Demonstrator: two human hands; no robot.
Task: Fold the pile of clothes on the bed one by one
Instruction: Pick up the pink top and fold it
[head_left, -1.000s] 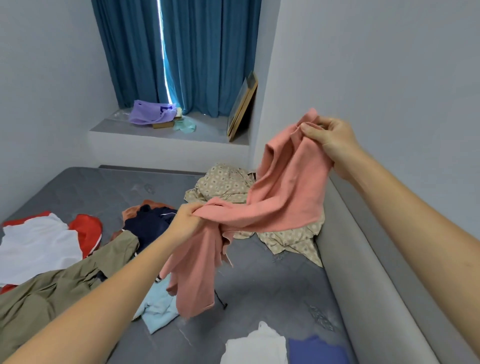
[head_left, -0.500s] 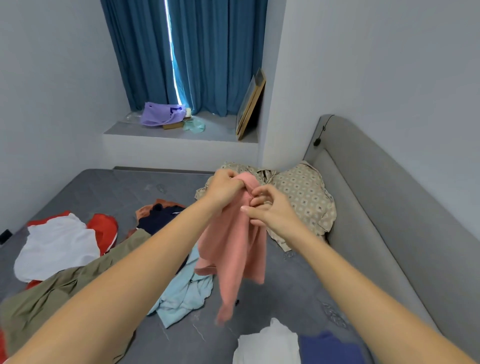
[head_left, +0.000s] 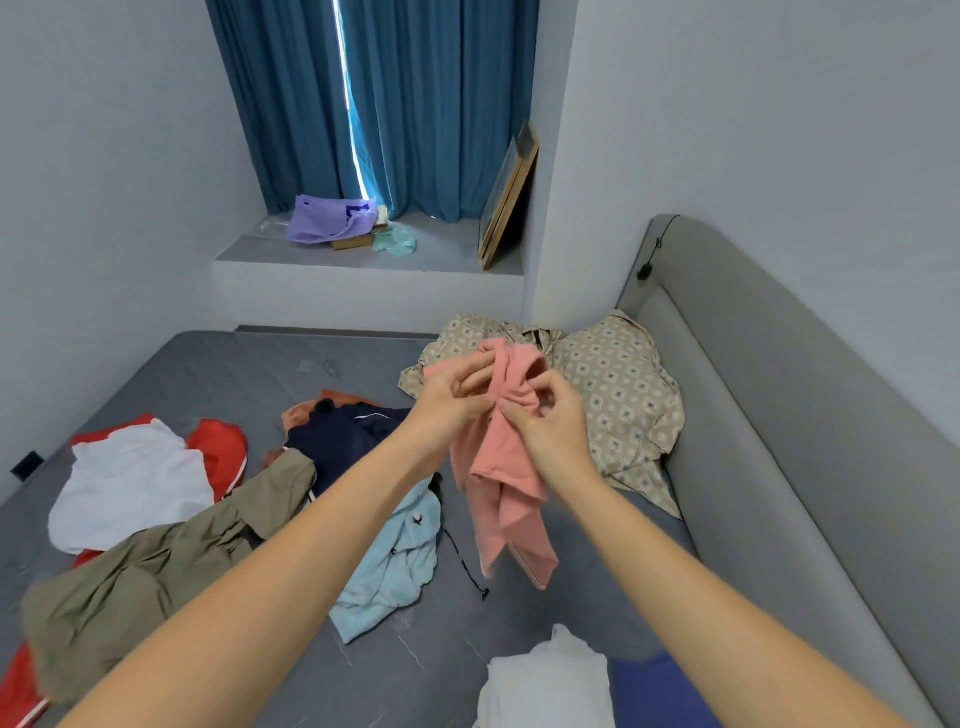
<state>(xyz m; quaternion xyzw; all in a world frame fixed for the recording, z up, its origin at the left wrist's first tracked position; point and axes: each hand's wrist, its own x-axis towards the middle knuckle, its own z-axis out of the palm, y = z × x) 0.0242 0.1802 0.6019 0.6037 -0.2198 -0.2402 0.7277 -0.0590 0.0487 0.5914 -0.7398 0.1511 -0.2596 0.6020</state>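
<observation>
Two hands raised together at mid-frame, both gripping one pink garment (head_left: 498, 467). Left hand (head_left: 447, 400) pinching the bunched upper edge from the left; right hand (head_left: 550, 431) touching it from the right, fingers curled into the same bunch. Rest of garment hanging loose below the hands, lower ends clear of the grey mattress (head_left: 218, 374) (exact gap not readable).

Nearest, below and right of the right forearm: white garment (head_left: 545, 680) with a dark blue garment (head_left: 660, 691) beside it, both at bottom edge of view.
Under the left forearm: light blue garment (head_left: 400, 566), crumpled, black drawstring trailing toward the pink hem.
Left of the left forearm: olive-green garment (head_left: 156, 566) spread out; beyond it a white garment (head_left: 130, 493) lying on a red one (head_left: 218, 452).
Just left of the left hand: navy garment (head_left: 343, 431) over an orange-brown piece (head_left: 306, 410).
Behind both hands: beige patterned garment (head_left: 613, 395), heaped against the grey padded headboard (head_left: 779, 415) to the right of the right arm.

Farthest, beyond the hands: window ledge (head_left: 447, 249) carrying a purple bag (head_left: 327, 223) and a framed picture (head_left: 509, 192) leaned on the wall; blue curtains (head_left: 431, 104) behind, narrow strip of daylight between them.
</observation>
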